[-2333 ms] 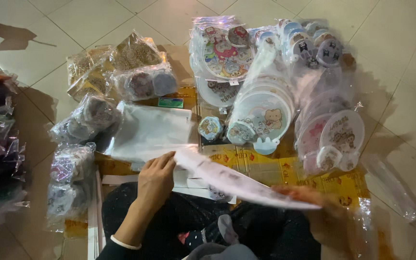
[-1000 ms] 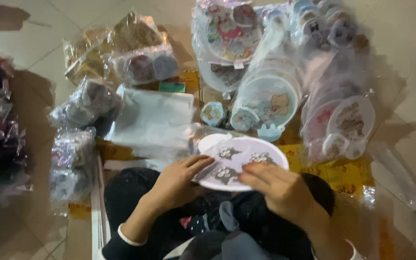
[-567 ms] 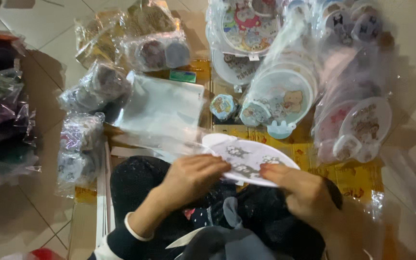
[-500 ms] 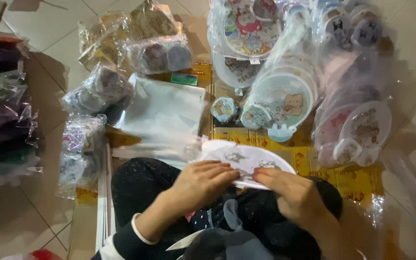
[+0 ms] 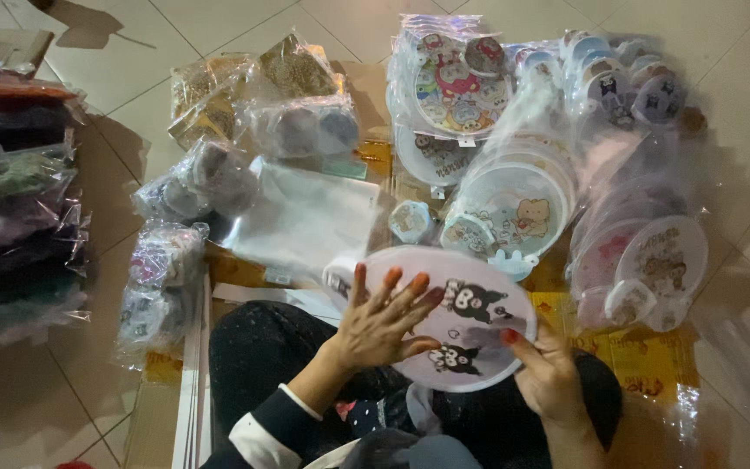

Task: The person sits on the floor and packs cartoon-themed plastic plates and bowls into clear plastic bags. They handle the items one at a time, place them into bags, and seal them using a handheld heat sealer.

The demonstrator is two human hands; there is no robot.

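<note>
Over the lap, a round white fan [image 5: 457, 317] printed with dark cartoon figures is held flat between both hands. The left hand [image 5: 379, 321] lies on its face with fingers spread wide and open, pressing rather than gripping, while the right hand [image 5: 549, 373] is closed on the lower right rim, thumb on top. Against the pictures of a moment ago, the fan has been turned from an edge-on tilt to face upward, and the left hand has gone from a curled pinch at the rim to a flat, splayed palm — the printed side is now fully shown, and the thin clear film around it appears smoothed down, though its edges cannot be made out. Just beyond the fan lie a flat stack of clear plastic sleeves [image 5: 305, 217] and a small round blue-rimmed piece [image 5: 410, 221]. Piles of bagged round fans [image 5: 514, 195] crowd the cardboard sheet [image 5: 635, 356] ahead and to the right, close to the held fan's far edge. Bags of small round items [image 5: 158, 287] sit to the left — little free floor remains nearby.
</note>
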